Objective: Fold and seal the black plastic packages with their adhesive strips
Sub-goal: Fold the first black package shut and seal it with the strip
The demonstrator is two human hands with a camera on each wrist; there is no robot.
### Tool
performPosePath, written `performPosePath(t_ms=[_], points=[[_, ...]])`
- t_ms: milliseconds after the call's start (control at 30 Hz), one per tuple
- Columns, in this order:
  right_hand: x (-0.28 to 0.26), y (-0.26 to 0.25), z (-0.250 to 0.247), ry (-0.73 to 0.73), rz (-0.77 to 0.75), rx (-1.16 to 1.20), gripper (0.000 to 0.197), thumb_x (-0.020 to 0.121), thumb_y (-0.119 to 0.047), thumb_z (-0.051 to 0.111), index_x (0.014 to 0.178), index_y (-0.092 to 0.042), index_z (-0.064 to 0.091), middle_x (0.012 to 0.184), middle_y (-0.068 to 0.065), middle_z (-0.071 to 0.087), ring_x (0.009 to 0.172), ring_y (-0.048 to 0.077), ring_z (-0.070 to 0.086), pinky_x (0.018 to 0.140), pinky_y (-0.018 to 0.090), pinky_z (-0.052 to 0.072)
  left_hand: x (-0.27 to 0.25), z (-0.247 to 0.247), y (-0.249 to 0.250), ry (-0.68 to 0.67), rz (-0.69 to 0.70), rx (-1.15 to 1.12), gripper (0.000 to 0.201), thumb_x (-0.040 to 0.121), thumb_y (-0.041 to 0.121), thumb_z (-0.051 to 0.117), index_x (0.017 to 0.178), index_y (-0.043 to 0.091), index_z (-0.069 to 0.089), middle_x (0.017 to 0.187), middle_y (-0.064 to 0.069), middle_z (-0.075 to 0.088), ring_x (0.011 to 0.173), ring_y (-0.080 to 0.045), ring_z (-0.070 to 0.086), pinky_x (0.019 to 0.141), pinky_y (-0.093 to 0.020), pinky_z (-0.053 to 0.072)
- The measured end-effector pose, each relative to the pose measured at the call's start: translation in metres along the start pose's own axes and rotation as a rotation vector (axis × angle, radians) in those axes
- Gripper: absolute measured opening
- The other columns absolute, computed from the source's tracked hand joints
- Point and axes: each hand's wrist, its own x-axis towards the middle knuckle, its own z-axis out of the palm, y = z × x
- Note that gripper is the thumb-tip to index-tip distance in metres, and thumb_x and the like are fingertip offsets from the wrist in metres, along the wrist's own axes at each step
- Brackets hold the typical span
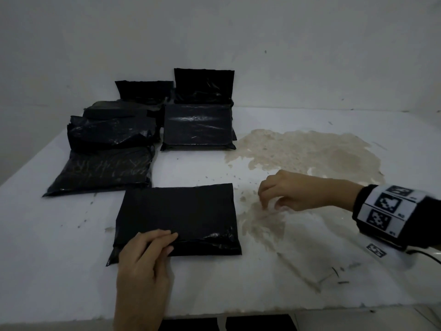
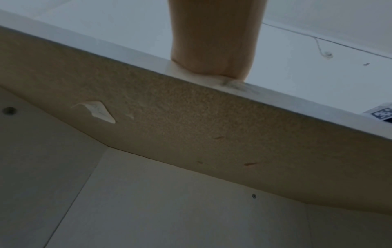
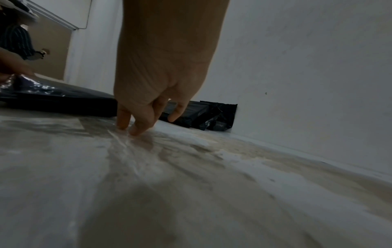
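A flat black plastic package [image 1: 181, 216] lies on the white table [image 1: 59, 247] in front of me, its flap folded over. My left hand [image 1: 152, 244] rests on its near-left corner, fingers fairly straight and pressing the plastic down. My right hand [image 1: 279, 192] is on the table to the right of the package, apart from it. Its fingertips [image 3: 135, 130] point down and touch a thin clear strip [image 3: 127, 151] lying on the table. In the right wrist view the package [image 3: 63, 100] shows at the left. The left wrist view shows only my forearm [image 2: 212, 42] over the table edge.
Several more black packages [image 1: 198, 125] sit at the back left against the wall, some with flaps standing up [image 1: 205, 86]. A brown worn patch [image 1: 305, 151] covers the table's right middle. A cable [image 1: 424, 254] runs at the right edge. A person [image 3: 17, 42] stands in the background.
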Motion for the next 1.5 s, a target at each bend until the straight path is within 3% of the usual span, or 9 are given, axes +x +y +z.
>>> performPosePath(t_ms=[133, 333, 567, 767, 933, 1033, 1200, 1333, 1500], points=[[0.007, 0.002, 0.002, -0.006, -0.012, -0.093, 0.016, 0.074, -0.008, 0.057, 0.084, -0.020, 0.062, 0.087, -0.003, 0.061, 0.079, 0.018, 0.057, 0.079, 0.028, 0.035, 0.000, 0.001, 0.001, -0.008, 0.005, 0.001, 0.029, 0.081, 0.016, 0.048, 0.089, 0.001, 0.071, 0.090, -0.008, 0.065, 0.091, -0.001, 0.048, 0.097, -0.025, 0.034], [0.017, 0.002, 0.003, -0.012, -0.045, -0.118, 0.018, 0.086, -0.013, 0.040, 0.079, -0.018, 0.056, 0.081, -0.003, 0.056, 0.073, 0.012, 0.043, 0.078, 0.025, 0.027, 0.000, 0.000, -0.001, -0.024, -0.004, -0.014, 0.029, 0.081, 0.018, 0.047, 0.091, 0.003, 0.071, 0.095, 0.003, 0.058, 0.105, 0.017, 0.043, 0.097, -0.025, 0.034], [-0.003, 0.006, -0.019, -0.071, 0.140, 0.036, 0.040, 0.074, 0.019, 0.039, 0.073, -0.020, 0.039, 0.071, -0.013, 0.037, 0.074, 0.000, 0.031, 0.066, 0.020, 0.027, 0.005, -0.006, 0.009, -0.112, 0.009, 0.105, 0.035, 0.083, 0.026, 0.046, 0.107, 0.011, 0.066, 0.092, -0.006, 0.056, 0.084, -0.011, 0.044, 0.079, -0.032, 0.035], [-0.054, -0.003, -0.085, 0.239, 0.233, -0.047, 0.044, 0.083, 0.007, 0.039, 0.069, -0.034, 0.033, 0.071, -0.018, 0.039, 0.074, -0.001, 0.036, 0.070, 0.007, 0.028, 0.005, -0.006, 0.012, -0.149, 0.036, 0.176, 0.036, 0.082, 0.031, 0.046, 0.100, 0.010, 0.071, 0.091, -0.009, 0.056, 0.083, -0.018, 0.047, 0.076, -0.036, 0.033], [-0.091, -0.026, -0.129, 0.405, 0.349, -0.151, 0.027, 0.080, 0.016, 0.045, 0.077, -0.010, 0.051, 0.072, -0.004, 0.045, 0.077, 0.019, 0.041, 0.064, 0.025, 0.028, 0.003, -0.001, 0.012, -0.089, 0.104, 0.162, 0.026, 0.074, 0.011, 0.060, 0.096, 0.000, 0.071, 0.096, -0.016, 0.060, 0.091, -0.021, 0.050, 0.081, -0.041, 0.041], [-0.096, -0.061, -0.160, 0.553, 0.339, -0.120, 0.024, 0.082, 0.014, 0.044, 0.081, -0.009, 0.049, 0.079, 0.002, 0.050, 0.075, 0.011, 0.043, 0.069, 0.009, 0.034, 0.002, -0.001, 0.012, -0.087, 0.111, 0.126, 0.024, 0.075, 0.009, 0.060, 0.094, -0.002, 0.071, 0.092, -0.014, 0.064, 0.087, -0.021, 0.055, 0.080, -0.046, 0.049], [-0.075, -0.116, -0.170, 0.637, 0.281, -0.017, 0.008, 0.090, -0.005, 0.050, 0.088, -0.012, 0.048, 0.080, -0.015, 0.049, 0.070, -0.007, 0.047, 0.066, 0.003, 0.038, -0.003, -0.006, 0.016, -0.076, 0.065, 0.072, 0.036, 0.085, 0.030, 0.051, 0.095, 0.001, 0.070, 0.089, -0.009, 0.063, 0.084, -0.012, 0.050, 0.079, -0.021, 0.040], [-0.053, -0.151, -0.165, 0.634, 0.218, 0.113, 0.006, 0.089, -0.011, 0.055, 0.092, -0.013, 0.051, 0.083, -0.015, 0.051, 0.073, -0.006, 0.051, 0.070, 0.012, 0.045, -0.010, -0.017, 0.023, -0.178, -0.007, -0.094, 0.066, 0.092, 0.058, 0.031, 0.108, 0.004, 0.066, 0.106, 0.000, 0.059, 0.102, -0.009, 0.050, 0.088, -0.027, 0.042], [-0.020, -0.175, -0.151, 0.655, 0.193, 0.093, 0.027, 0.074, -0.008, 0.070, 0.090, -0.011, 0.048, 0.079, -0.009, 0.048, 0.067, 0.001, 0.048, 0.066, 0.019, 0.043, -0.020, -0.025, 0.023, -0.314, -0.070, -0.201, 0.086, 0.079, 0.080, 0.023, 0.125, 0.014, 0.051, 0.125, 0.007, 0.043, 0.128, -0.014, 0.033, 0.102, -0.029, 0.027]])
